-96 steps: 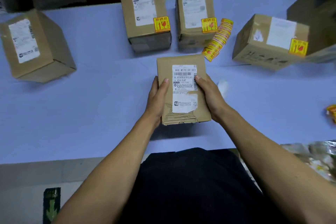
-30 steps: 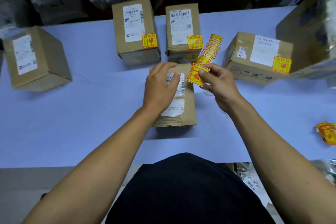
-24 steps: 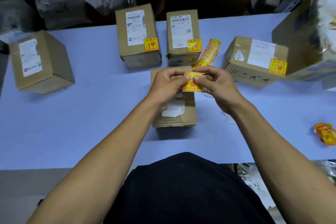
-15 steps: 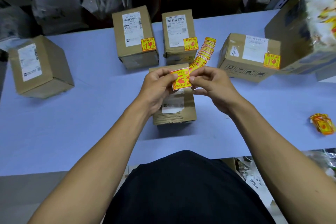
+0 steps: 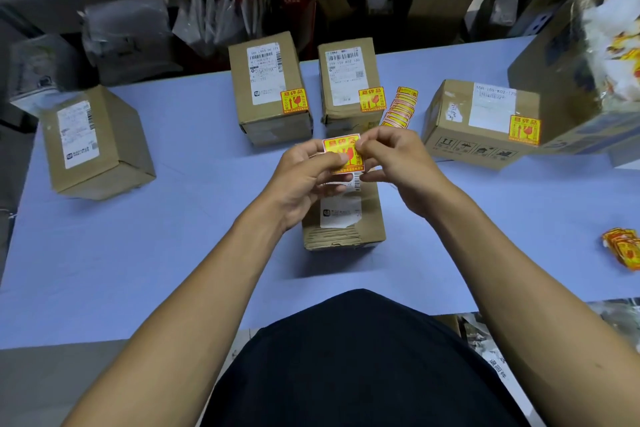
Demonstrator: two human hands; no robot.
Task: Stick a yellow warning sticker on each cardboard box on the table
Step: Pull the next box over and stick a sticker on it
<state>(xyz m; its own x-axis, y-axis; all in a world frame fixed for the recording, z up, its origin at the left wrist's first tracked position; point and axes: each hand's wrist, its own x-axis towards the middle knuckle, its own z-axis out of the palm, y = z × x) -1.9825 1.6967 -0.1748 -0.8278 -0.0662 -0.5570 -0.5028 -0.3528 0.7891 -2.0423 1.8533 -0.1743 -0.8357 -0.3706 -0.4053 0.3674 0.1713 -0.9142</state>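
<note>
Above the box [image 5: 346, 218] that sits nearest the tabletop's [image 5: 173, 253] front edge, the left hand [image 5: 304, 177] and right hand [image 5: 398, 163] both pinch one yellow warning sticker [image 5: 341, 154], apparently working at its backing, and I reckon it could curl and stick to a fingertip or fold on itself if it comes free unevenly. Further back, three boxes already wear stickers beside the loose sticker strip [image 5: 400, 107], but the box near the left edge [image 5: 93, 142] shows none on the faces I can see and could be overlooked.
</note>
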